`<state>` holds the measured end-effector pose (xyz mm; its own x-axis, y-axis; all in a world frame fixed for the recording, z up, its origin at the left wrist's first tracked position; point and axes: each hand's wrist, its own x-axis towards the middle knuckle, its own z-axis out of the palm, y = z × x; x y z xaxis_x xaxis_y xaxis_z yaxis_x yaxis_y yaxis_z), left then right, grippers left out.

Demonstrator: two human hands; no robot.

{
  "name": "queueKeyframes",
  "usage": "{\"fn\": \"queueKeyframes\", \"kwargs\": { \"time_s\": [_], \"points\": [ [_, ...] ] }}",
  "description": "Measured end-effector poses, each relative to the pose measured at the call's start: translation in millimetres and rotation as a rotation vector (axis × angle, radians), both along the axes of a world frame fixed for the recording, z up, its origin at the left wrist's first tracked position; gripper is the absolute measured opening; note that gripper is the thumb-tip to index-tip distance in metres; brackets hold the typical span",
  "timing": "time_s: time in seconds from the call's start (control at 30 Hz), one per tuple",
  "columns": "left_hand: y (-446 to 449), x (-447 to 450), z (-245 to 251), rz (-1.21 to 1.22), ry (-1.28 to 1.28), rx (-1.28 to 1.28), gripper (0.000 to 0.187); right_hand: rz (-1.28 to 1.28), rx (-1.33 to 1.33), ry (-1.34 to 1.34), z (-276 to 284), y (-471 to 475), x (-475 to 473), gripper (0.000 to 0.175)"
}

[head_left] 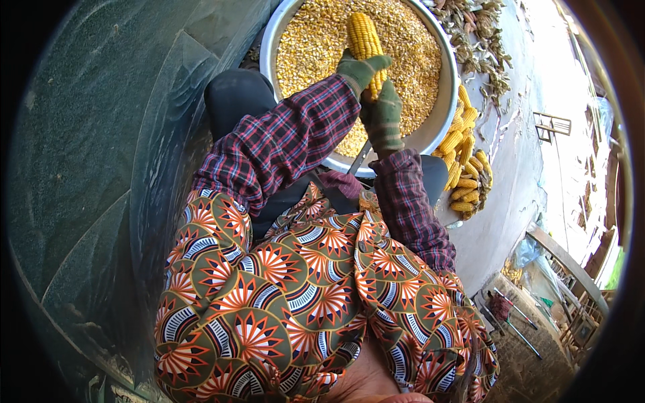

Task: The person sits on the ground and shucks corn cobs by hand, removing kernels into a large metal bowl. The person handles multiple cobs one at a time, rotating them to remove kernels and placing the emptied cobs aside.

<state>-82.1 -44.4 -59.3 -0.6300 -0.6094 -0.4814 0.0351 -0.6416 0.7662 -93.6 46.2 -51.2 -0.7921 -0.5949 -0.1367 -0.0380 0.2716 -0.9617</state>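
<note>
My left hand (pixel 360 70), in a green knit glove, grips the middle of a yellow ear of corn (pixel 364 38), its thumb laid across the kernels. The ear is tilted over a wide metal basin (pixel 446 108) full of loose corn kernels (pixel 307 55). At the ear's lower end, my right hand (pixel 385 116), gloved in green with pale stripes, is closed with its thumb against the cob. A flat metal bar (pixel 360 159) runs from my lap over the basin's near rim and passes behind the right hand; its far end is hidden.
Right of the basin lies a heap of ears of corn (pixel 461 146) on the concrete floor (pixel 509 166). Dry husks (pixel 478 40) are scattered beyond it. A dark green sheet (pixel 101 151) stands close on the left. A small wooden frame (pixel 552 126) is farther right.
</note>
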Motion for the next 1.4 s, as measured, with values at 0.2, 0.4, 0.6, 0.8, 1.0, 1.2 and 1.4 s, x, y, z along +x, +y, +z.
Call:
{"fn": "queueKeyframes", "kwargs": {
  "time_s": [0.2,0.4,0.6,0.8,1.0,1.2,1.4],
  "points": [
    [5,-4,-2,0.063,0.020,0.134,0.044,-0.147,-0.234,-0.889,5,9,-11,0.032],
    [4,1,-5,0.143,-0.100,0.095,0.053,0.079,-0.017,0.176,0,15,-2,0.024],
    [7,-2,-2,0.124,0.003,0.284,0.047,-0.004,0.091,0.693,-13,13,-17,0.022],
    [5,-9,-19,0.161,-0.053,0.170,0.045,-0.090,-0.062,-0.452,16,11,-10,0.042],
    [11,-1,10,0.098,-0.159,-0.003,0.054,0.052,0.056,0.276,3,8,-8,0.039],
    [6,-6,-4,0.088,0.016,0.086,0.056,-0.255,-0.150,-0.563,16,-1,-6,0.033],
    [8,-6,-10,0.051,-0.050,-0.103,0.053,0.004,0.075,-0.264,24,4,-1,0.051]
  ]
}}
